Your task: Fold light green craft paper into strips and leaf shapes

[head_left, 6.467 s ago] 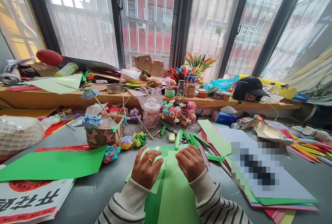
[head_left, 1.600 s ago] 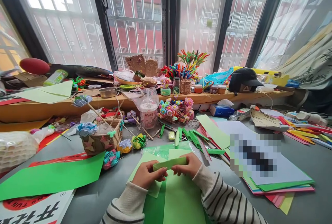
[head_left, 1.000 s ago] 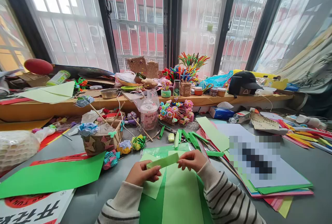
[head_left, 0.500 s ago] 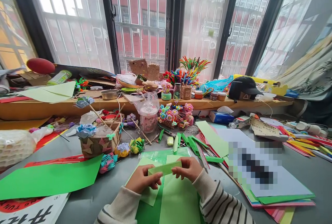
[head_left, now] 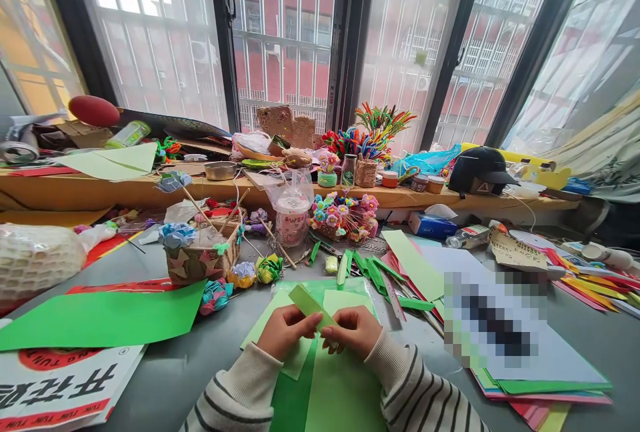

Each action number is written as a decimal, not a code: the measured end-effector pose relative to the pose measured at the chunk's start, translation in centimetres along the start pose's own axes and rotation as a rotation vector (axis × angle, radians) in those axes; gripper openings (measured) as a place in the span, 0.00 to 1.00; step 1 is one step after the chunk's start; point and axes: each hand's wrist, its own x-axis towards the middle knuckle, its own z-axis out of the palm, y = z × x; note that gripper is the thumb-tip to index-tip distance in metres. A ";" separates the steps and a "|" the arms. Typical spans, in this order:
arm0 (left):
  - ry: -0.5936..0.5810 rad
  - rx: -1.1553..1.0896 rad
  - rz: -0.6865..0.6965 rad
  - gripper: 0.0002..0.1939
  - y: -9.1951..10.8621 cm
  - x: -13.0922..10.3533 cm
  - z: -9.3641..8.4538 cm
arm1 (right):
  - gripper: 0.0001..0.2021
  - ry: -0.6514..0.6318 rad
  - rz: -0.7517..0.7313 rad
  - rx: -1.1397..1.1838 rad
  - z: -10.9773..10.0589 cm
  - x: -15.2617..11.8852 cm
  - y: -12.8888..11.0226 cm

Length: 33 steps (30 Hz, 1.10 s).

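Note:
A light green folded paper strip [head_left: 308, 302] slants between my two hands, its upper left end free. My left hand [head_left: 286, 333] pinches it from the left, thumb on the near face. At the strip's lower right end, my right hand [head_left: 354, 332] grips it between thumb and fingers. Both hands are close together above light green paper sheets [head_left: 345, 379], which lie on a darker green sheet [head_left: 293, 399]. Past the hands, several folded green paper pieces [head_left: 373, 275] lie in a loose heap beside a ruler [head_left: 394, 297].
On the left stand a basket with paper flowers [head_left: 200, 262] and a bright green sheet [head_left: 105, 315]. A paper stack [head_left: 525, 325] lies on the right. Farther back are a plastic cup [head_left: 293, 219], small crocheted-looking flowers [head_left: 345, 215], a tissue box [head_left: 433, 224] and a black cap [head_left: 477, 171].
The strip has turned from nearly level to a steep slant, left end up. My right hand has moved left and down, nearer my left hand. The camera view has shifted slightly.

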 end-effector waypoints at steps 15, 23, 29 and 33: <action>-0.246 0.160 -0.015 0.14 -0.8 -0.1 0.5 | 0.15 0.065 -0.124 -0.066 0.1 0.0 0.1; -0.201 -0.014 0.034 0.14 -0.6 -0.1 0.1 | 0.14 0.105 -0.169 -0.064 -0.2 0.0 -0.2; -0.206 -0.044 -0.014 0.14 -0.6 0.0 0.0 | 0.14 0.076 -0.181 -0.091 -0.2 -0.1 -0.2; -0.232 -0.046 -0.031 0.14 -0.8 0.0 0.0 | 0.16 0.053 -0.172 -0.110 -0.1 0.0 -0.1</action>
